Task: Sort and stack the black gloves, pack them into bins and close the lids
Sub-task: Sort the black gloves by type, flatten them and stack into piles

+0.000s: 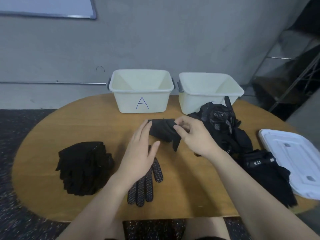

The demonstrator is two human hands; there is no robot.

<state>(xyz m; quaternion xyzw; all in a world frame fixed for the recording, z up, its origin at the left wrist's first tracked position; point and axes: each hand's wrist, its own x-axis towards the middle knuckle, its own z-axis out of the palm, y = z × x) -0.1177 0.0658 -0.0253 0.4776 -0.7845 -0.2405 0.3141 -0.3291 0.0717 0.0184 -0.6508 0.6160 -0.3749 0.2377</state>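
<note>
Crosswise, black glove (161, 129) lies left-right; right hand (194, 135) pinches it; left hand (140, 153) open

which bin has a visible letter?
The left bin, marked "A" on its front. The right bin has its front hidden by the glove pile.

Black glove (162, 130) pinched in right hand (194, 135), left hand (140, 153) open beside it

Grey wall (155, 40), whiteboard (46, 6), dark speckled floor (17, 127), oval wooden table (97, 118).
</note>
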